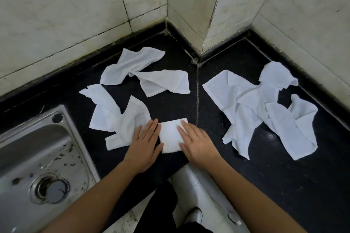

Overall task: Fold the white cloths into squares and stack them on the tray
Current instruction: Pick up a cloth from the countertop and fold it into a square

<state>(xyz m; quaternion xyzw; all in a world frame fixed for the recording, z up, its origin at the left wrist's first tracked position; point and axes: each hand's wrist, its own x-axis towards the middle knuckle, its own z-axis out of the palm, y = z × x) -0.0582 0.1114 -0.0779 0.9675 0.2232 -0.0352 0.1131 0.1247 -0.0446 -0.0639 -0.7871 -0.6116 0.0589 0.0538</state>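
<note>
the folded cloth [170,138] is pressed on the counter [170,106] by the right grip [198,143], fingers laid straight over its right half; the left grip [144,143] is set flat against its left edge. no tray is seen.

A black speckled stone surface [170,104] fills a corner, crossed by a grimy seam [197,91]. Pale marbled wall tiles [56,15] with dark, dirty grout rise behind it, and a square pillar [198,5] juts forward. A spotted steel sink [37,147] with a round drain [51,191] sits at the left. The light is dim and even.
</note>
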